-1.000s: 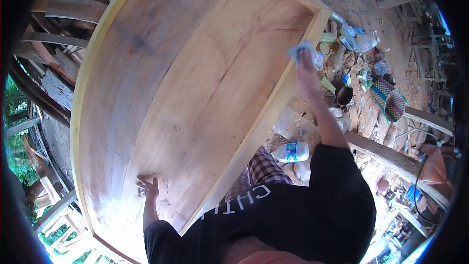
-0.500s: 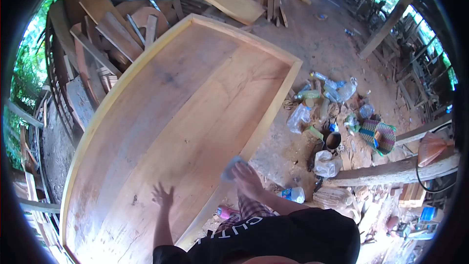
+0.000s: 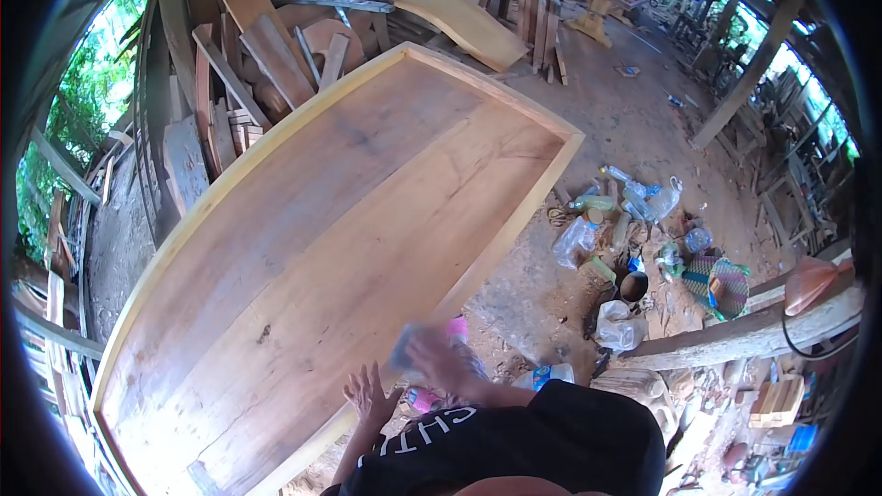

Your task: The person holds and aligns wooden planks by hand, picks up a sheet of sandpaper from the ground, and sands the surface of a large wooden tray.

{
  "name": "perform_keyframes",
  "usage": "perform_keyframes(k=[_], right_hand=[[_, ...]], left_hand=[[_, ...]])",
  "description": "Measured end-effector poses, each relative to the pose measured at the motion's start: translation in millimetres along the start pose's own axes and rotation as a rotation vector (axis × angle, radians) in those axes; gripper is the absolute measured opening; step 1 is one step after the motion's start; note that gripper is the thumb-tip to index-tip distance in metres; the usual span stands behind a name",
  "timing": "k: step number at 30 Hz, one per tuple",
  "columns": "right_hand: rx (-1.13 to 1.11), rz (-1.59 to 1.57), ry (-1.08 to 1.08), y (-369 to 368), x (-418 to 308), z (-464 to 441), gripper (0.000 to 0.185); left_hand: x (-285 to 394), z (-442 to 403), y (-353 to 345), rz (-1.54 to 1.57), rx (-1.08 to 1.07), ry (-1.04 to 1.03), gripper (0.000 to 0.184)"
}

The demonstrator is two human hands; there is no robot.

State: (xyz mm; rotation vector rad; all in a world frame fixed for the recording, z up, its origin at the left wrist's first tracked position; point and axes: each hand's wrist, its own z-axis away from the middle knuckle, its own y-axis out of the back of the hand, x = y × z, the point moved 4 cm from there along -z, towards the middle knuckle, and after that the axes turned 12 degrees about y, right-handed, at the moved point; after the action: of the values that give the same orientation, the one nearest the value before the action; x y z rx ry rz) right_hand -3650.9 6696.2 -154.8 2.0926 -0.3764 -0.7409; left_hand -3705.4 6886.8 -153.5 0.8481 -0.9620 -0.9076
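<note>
A large wooden panel (image 3: pixel 340 248) with a raised pale rim (image 3: pixel 230 174) lies in front of me, its boards running lengthwise. My right hand (image 3: pixel 443 366), smeared by motion, grips a grey piece that looks like sandpaper (image 3: pixel 402 345) at the panel's near right edge. Fingers spread and pointing up, my left hand (image 3: pixel 369 397) is over the panel close to that same edge, just left of the sandpaper. It holds nothing. Whether its palm touches the wood I cannot tell.
Planks and offcuts (image 3: pixel 266 55) lean in a pile beyond the panel's left side. Plastic bottles and bags (image 3: pixel 634 197) litter the dirt floor to the right, by a woven basket (image 3: pixel 717 285). A timber beam (image 3: pixel 735 331) and a post (image 3: pixel 749 69) stand farther right.
My left hand has moved right and nearer to me, toward the rim. The right hand with the sandpaper has come slightly nearer and left. The camera view has shifted.
</note>
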Motion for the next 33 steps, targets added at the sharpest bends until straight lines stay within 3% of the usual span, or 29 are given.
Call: perform_keyframes(k=[3,4,8,11,13,16,19,20,21,22,24,30,33], right_hand=[[0.101,0.061,-0.208,18,78,21,0.046],[0.069,0.273,-0.23,35,96,20,0.047],[0.132,0.263,-0.28,28,79,2,0.047],[-0.057,-0.15,-0.129,-22,1,-15,0.049],[-0.008,-0.006,0.267,-57,-55,-21,0.051],[-0.153,0.015,0.256,-34,-46,-22,0.05],[-0.093,-0.13,-0.045,11,42,-8,0.048],[0.014,0.011,-0.004,28,71,1,0.046],[-0.077,0.073,-0.104,50,95,1,0.044],[-0.014,0.117,-0.09,54,119,11,0.046],[0.06,0.111,-0.102,51,117,15,0.046],[-0.134,-0.223,0.187,-16,7,-17,0.047],[-0.171,-0.26,0.291,-35,14,-23,0.039]], left_hand=[[-16,10,2,-0.027,0.013,0.048,0.089],[-21,12,2,-0.056,0.021,0.079,0.09],[-39,22,-9,-0.051,0.011,0.094,0.09],[-41,24,-12,0.014,0.046,0.096,0.09],[-39,24,-9,0.035,0.084,0.087,0.09],[-37,19,-7,0.043,0.042,0.087,0.089],[-36,12,-11,0.014,0.042,0.072,0.087],[-34,10,-12,0.025,0.036,0.078,0.086],[-33,9,-13,0.025,0.038,0.082,0.086],[-31,7,-14,0.025,0.04,0.089,0.082],[-33,3,-12,0.009,0.036,0.1,0.079],[-25,-12,-13,-0.021,-0.054,0.134,0.067],[-19,-15,-8,-0.032,-0.101,0.154,0.066]])
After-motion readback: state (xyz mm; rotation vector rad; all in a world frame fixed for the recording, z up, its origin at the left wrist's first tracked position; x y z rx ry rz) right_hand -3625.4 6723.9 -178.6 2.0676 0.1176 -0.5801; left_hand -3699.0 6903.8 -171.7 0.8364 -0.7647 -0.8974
